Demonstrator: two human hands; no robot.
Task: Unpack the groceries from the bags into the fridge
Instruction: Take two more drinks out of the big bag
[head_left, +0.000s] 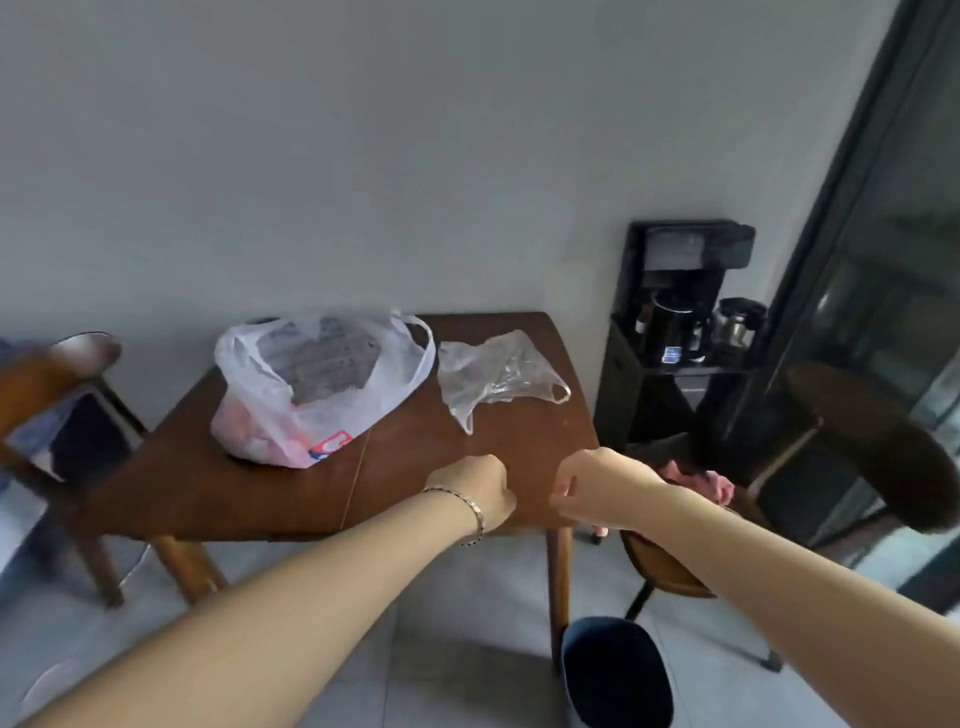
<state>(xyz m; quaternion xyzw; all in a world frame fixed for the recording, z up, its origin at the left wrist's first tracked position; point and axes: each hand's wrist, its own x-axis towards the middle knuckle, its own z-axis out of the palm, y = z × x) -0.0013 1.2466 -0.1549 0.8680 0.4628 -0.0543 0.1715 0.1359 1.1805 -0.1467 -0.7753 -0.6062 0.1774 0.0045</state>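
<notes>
— What is held above the table's (441, 467) near edge?
— Nothing is seen; the left hand (475, 493) and right hand (597, 488) are curled.
— Farther on the table?
— A white grocery bag (311, 384) is left full; the clear bag (493, 379), at the table's far right, is judged emptied.

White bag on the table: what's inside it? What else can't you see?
White bag: head view, cloudy plastic hides its contents; only pinkish and dark shapes.
Left hand, right hand: fingers curl away from camera; any hold unclear.
Left chair: blurred, cut by the edge.
Fridge: out of frame.
</notes>
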